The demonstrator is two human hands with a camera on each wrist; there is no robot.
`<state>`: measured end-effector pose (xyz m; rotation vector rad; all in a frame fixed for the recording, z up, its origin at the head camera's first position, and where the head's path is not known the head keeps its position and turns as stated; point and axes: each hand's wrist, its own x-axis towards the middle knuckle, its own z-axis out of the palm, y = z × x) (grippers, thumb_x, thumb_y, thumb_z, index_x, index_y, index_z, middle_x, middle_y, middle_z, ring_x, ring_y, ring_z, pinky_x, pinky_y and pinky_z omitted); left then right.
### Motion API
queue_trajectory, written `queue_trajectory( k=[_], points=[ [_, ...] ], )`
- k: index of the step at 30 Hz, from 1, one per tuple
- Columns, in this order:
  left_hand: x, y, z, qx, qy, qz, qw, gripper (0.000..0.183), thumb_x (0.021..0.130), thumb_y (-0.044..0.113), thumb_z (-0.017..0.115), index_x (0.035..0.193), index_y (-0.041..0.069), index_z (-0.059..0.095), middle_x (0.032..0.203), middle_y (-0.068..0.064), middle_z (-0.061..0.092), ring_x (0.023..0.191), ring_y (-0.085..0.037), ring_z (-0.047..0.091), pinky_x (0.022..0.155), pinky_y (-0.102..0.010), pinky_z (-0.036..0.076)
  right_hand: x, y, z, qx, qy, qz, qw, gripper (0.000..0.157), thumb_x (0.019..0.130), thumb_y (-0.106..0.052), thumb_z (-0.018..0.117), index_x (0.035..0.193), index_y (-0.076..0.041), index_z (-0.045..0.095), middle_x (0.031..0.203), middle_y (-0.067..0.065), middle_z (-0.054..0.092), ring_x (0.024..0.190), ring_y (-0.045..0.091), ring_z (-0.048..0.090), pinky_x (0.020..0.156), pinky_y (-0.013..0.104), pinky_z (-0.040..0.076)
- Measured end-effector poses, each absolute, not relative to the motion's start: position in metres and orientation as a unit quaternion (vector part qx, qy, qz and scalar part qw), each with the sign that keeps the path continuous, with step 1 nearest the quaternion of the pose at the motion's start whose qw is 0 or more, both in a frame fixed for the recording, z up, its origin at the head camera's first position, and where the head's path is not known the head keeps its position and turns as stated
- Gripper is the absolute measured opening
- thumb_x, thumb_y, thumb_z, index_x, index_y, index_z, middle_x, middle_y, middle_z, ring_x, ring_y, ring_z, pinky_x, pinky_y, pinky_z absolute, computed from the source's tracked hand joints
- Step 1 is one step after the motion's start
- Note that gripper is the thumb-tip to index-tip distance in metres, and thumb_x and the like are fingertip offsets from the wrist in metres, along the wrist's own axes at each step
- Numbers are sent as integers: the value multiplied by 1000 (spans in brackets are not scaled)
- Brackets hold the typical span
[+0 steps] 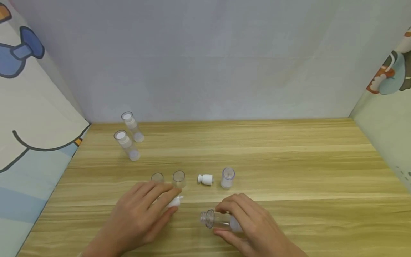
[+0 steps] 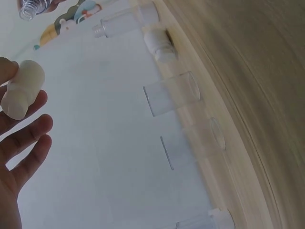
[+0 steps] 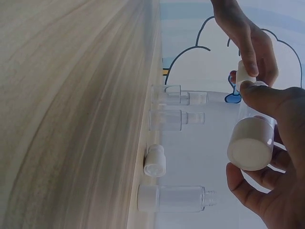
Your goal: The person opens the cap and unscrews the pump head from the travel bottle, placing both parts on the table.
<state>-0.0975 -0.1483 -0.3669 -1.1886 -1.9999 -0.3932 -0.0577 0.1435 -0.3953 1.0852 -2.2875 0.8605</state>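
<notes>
My left hand [image 1: 138, 214] pinches a small white pump head [image 1: 174, 202] between thumb and fingers; the left wrist view shows the same pump head [image 2: 26, 86] close up. To its right, my right hand [image 1: 253, 225] grips a clear bottle [image 1: 221, 221] lying sideways in the grasp, its bare threaded neck pointing at the left hand. The bottle's white base [image 3: 250, 145] faces the right wrist camera. A gap separates the pump head from the bottle neck in the head view.
Beyond the hands, a second pump head [image 1: 205, 179] lies beside an upright, uncapped bottle [image 1: 227, 178]. Two clear caps [image 1: 178, 177] stand near the left fingers. Two bottles with pumps and clear caps [image 1: 126, 144] stand at the back left. A pale wall [image 1: 212, 71] borders the wooden table [image 1: 289, 160].
</notes>
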Motion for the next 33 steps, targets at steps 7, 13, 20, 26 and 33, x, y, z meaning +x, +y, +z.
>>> queue_trajectory(
  k=[7,13,20,26,33],
  points=[
    [-100,-163,-369,-401,-821,-143,380,41,111,32,48,115,3,76,103,-9,75,87,-26,69,72,-42,58,-59,143,-395,402,-827,313,238,30,98,-34,75,115,-9,68,111,-6,66,99,6,63,86,19,55],
    [-104,-177,-372,-364,-837,-140,383,42,111,35,49,113,3,76,101,-10,75,86,-28,69,70,-44,57,-59,143,-395,402,-827,311,238,30,98,-34,75,115,-9,68,111,-5,66,98,7,63,87,19,55],
    [-109,-193,-379,-323,-866,-130,360,47,110,38,47,112,1,75,100,-13,75,89,-33,69,74,-49,58,-59,143,-396,400,-830,308,239,32,99,-35,73,116,-9,67,112,-5,67,100,8,65,89,18,55],
    [-116,-206,-391,-262,-910,-132,294,45,108,42,52,111,3,73,102,-12,75,97,-35,68,83,-50,58,-59,143,-395,401,-829,309,240,32,99,-35,73,116,-9,67,112,-5,67,100,8,65,88,18,56],
    [-124,-209,-403,-209,-941,-145,224,26,87,19,81,109,8,72,104,-10,76,100,-35,68,84,-53,57,-59,142,-395,400,-830,308,237,31,99,-35,73,115,-9,67,112,-5,67,100,7,65,88,18,56]
  ],
)
